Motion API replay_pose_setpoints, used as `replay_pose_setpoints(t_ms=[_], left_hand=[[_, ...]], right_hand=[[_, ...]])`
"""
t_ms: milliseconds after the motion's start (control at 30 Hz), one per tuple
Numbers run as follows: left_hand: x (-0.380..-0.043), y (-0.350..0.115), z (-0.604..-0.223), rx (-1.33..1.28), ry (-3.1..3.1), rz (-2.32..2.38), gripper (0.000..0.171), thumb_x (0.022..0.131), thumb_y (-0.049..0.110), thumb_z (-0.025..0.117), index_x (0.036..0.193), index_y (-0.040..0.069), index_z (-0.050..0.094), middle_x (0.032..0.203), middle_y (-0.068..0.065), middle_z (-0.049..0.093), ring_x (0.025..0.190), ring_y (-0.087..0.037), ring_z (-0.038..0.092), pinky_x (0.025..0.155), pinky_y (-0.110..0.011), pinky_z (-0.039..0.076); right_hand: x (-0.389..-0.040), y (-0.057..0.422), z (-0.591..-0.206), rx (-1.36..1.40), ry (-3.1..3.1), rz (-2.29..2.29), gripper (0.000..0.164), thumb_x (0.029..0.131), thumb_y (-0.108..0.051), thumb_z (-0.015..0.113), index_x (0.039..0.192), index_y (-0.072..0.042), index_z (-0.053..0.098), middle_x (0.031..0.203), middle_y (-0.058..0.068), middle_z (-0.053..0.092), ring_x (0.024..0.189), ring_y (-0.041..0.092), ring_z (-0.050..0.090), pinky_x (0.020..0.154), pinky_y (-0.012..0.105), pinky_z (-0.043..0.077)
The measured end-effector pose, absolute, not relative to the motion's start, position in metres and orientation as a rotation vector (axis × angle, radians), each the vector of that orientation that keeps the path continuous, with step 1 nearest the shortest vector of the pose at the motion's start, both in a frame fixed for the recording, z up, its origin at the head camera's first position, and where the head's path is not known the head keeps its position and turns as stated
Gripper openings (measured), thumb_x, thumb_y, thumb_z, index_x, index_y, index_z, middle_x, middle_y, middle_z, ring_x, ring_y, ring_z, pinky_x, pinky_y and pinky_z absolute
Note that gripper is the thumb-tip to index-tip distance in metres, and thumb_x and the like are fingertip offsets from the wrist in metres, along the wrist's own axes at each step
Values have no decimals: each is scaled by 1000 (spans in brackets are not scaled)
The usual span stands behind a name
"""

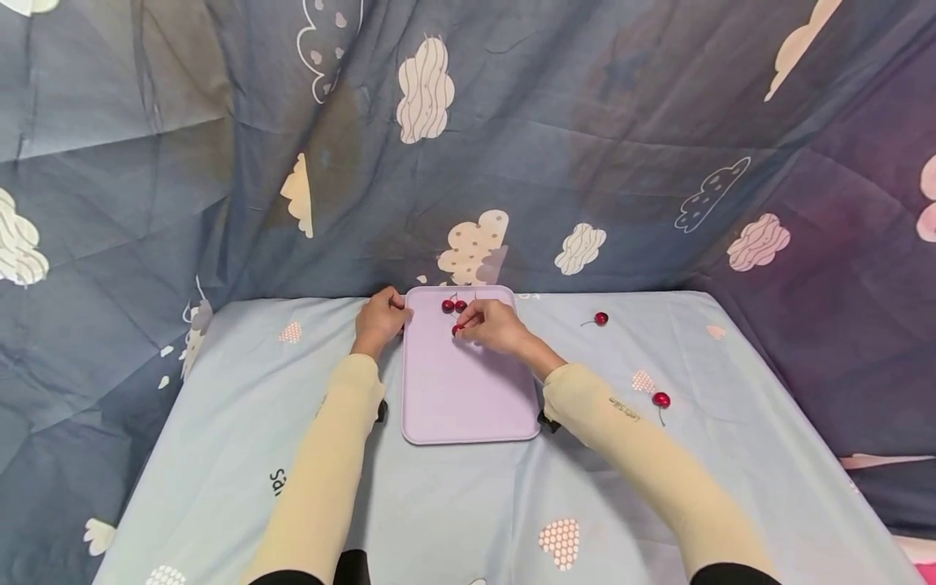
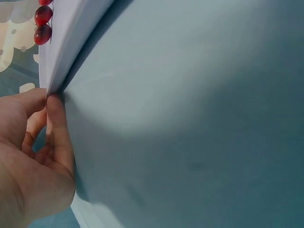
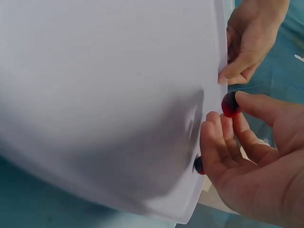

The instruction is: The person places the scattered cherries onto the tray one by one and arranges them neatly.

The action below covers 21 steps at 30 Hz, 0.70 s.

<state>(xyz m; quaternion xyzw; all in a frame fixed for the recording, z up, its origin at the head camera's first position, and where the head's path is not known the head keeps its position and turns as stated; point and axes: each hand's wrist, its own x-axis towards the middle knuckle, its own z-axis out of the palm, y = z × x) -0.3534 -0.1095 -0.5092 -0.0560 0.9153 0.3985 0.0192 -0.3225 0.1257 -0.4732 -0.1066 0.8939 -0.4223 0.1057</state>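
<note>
My right hand (image 1: pixel 495 327) is over the upper part of a lilac tray (image 1: pixel 468 398), pinching a dark red cherry (image 3: pixel 230 104) between thumb and fingertips. Just beyond it, two cherries (image 1: pixel 448 306) lie side by side near the tray's far edge. In the right wrist view another cherry (image 3: pixel 199 165) is partly hidden behind the fingers. At the tray's far left corner, my left hand (image 1: pixel 378 323) grips the rim; the left wrist view shows thumb and fingers (image 2: pixel 58 118) pinching that edge, with red cherries (image 2: pixel 43 15) above.
To the right of the tray, one cherry with a stem (image 1: pixel 601 318) lies near the back of the table and another (image 1: pixel 661 400) nearer me. A pale blue cloth (image 1: pixel 453 512) covers the table. Dark cloud-patterned fabric (image 1: pixel 526 162) hangs behind and along the sides.
</note>
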Motion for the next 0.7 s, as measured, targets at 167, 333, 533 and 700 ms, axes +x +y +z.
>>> replay_pose_setpoints(t_ms=[167, 333, 533, 700], left_hand=[[-354, -109, -509, -178, 2849, 1234, 15, 98, 24, 70, 97, 13, 59, 84, -11, 73, 83, -28, 72, 91, -43, 48], [-354, -106, -507, -166, 2845, 1276, 15, 98, 24, 69, 98, 13, 60, 83, -10, 72, 83, -28, 70, 92, -44, 48], [-354, -106, -507, -187, 2834, 1273, 14, 98, 23, 69, 98, 13, 59, 81, -10, 71, 81, -27, 69, 92, -43, 48], [-354, -107, -509, -185, 2863, 1240, 15, 97, 24, 69, 97, 13, 60, 82, -10, 73, 81, -28, 71, 89, -41, 47]], right_hand=[[-331, 122, -475, -305, 2674, -1092, 11, 89, -13, 80, 97, -9, 75, 85, 2, 72, 76, 13, 57, 68, 24, 45], [-336, 120, -472, -306, 2713, -990, 11, 89, -16, 83, 96, -10, 76, 85, 2, 73, 78, 15, 58, 73, 26, 44], [-340, 117, -474, -348, 2731, -923, 12, 91, -17, 81, 97, -10, 74, 84, 1, 70, 78, 15, 58, 73, 26, 43], [-342, 112, -475, -405, 2774, -860, 10, 93, -16, 80, 98, -11, 72, 83, 0, 67, 78, 16, 58, 73, 27, 41]])
